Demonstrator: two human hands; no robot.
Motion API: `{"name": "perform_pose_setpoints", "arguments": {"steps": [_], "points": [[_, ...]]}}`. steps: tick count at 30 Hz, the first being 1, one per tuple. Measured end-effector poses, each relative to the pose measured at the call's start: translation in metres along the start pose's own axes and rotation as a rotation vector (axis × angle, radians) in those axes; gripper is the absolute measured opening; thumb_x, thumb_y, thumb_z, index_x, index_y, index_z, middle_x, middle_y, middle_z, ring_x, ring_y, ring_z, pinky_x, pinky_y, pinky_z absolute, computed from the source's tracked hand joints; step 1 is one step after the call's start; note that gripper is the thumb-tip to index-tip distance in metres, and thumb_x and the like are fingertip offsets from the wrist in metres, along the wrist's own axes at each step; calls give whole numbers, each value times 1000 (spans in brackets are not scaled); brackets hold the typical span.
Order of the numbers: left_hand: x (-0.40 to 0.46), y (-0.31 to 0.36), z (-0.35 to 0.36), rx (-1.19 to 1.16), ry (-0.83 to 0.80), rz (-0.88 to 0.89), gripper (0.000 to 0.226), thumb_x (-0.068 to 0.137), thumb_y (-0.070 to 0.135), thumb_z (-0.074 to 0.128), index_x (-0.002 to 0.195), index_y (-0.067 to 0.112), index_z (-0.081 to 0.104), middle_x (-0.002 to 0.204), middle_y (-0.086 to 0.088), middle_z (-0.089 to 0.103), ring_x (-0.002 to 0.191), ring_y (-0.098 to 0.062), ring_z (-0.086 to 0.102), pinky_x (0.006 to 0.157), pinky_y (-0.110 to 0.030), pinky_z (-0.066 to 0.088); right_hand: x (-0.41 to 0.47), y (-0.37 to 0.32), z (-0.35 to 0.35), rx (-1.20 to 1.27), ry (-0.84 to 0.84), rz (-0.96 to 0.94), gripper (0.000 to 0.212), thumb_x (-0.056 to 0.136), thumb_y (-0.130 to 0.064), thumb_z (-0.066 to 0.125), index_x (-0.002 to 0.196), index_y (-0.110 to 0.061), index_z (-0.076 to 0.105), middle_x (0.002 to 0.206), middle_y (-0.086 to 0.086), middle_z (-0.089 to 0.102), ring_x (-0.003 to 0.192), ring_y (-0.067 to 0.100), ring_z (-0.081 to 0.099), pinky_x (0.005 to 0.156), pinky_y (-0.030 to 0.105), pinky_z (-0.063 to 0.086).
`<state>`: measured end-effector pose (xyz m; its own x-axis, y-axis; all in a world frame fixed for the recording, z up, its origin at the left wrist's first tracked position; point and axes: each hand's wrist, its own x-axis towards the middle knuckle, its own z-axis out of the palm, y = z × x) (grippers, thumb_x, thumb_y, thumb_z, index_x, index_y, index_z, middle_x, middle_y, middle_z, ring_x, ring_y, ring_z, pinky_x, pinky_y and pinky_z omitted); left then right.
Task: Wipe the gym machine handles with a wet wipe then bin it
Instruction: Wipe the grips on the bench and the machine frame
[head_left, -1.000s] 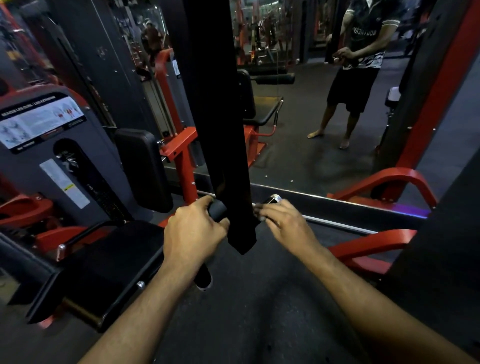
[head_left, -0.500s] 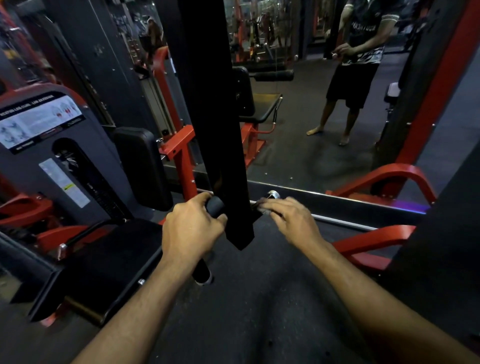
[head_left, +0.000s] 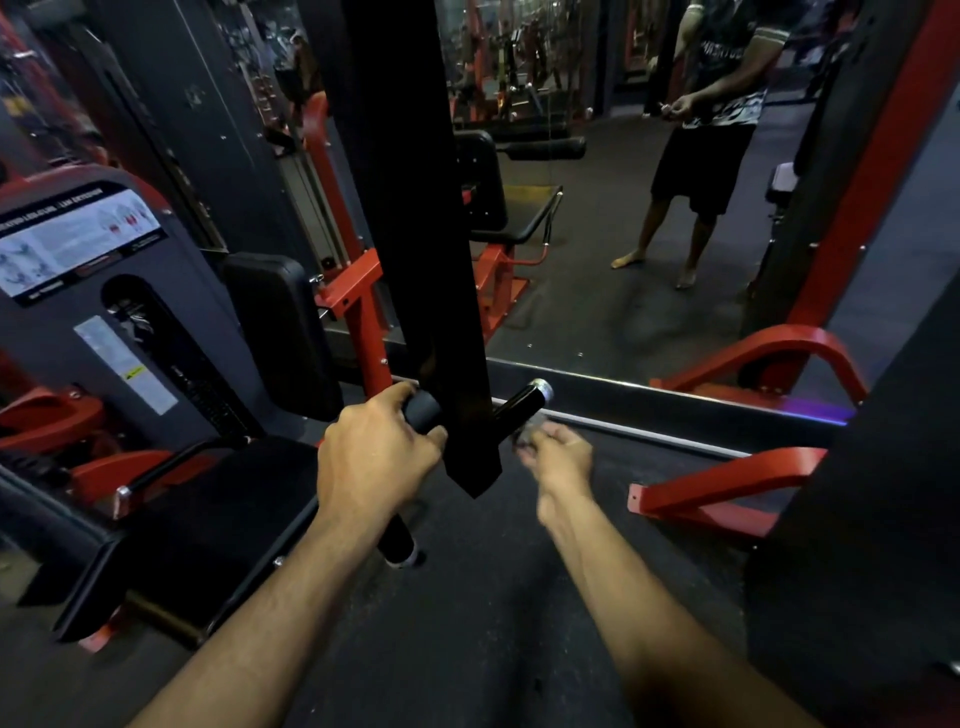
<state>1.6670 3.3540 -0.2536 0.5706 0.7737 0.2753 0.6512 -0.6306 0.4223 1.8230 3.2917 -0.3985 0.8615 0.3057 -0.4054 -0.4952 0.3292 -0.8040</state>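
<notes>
Handles on the black crossbar (head_left: 519, 404) project to either side of the black upright post (head_left: 415, 234), and both hands work at them. Left of the post, the left hand (head_left: 371, 457) is clenched around the padded grip (head_left: 422, 410), knuckles up, with the bar's lower end (head_left: 397, 543) poking out beneath the wrist. Right of the post, the right hand (head_left: 558, 454) is blurred — its fingers are pinched on a small, greyish crumpled wet wipe (head_left: 525, 439), which sits just beside the right handle, below its chrome end cap (head_left: 540, 388); whether the wipe touches the bar I cannot tell. Further left of the post lies a black padded seat (head_left: 218, 509) on a red frame, with a grey weight-stack cover bearing an instruction placard (head_left: 78, 241). Beyond the post, a mirror (head_left: 597, 291) shows a standing person in dark shorts (head_left: 701, 166).
</notes>
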Motion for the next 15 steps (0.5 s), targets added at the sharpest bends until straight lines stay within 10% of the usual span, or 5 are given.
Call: {"name": "perform_pose_setpoints", "arguments": {"steps": [3,8,15], "points": [[1,-1,1,-8,-9,-15,35,80,41,76,113,32,68,97,-6,73,95,-36,69,75,-38,52,-7,12,-9,-147,-127,41,14,93,0,63,88,-12,67,81,3,69,77,15,61,70,28,48],[1,-1,2,-13,3,1,34,79,41,76,111,31,68,95,-4,73,93,-33,69,69,-31,45,10,-15,-2,341,-28,111,17,100,5,50,109,-4,61,89,13,69,80,24,68,84,42,58],[1,-2,3,-6,6,3,35,80,42,75,112,32,68,91,-1,72,89,-31,71,70,-33,51,11,16,11,198,-163,236,36,98,8,39,122,-11,58,101,17,63,76,20,61,66,32,49]]}}
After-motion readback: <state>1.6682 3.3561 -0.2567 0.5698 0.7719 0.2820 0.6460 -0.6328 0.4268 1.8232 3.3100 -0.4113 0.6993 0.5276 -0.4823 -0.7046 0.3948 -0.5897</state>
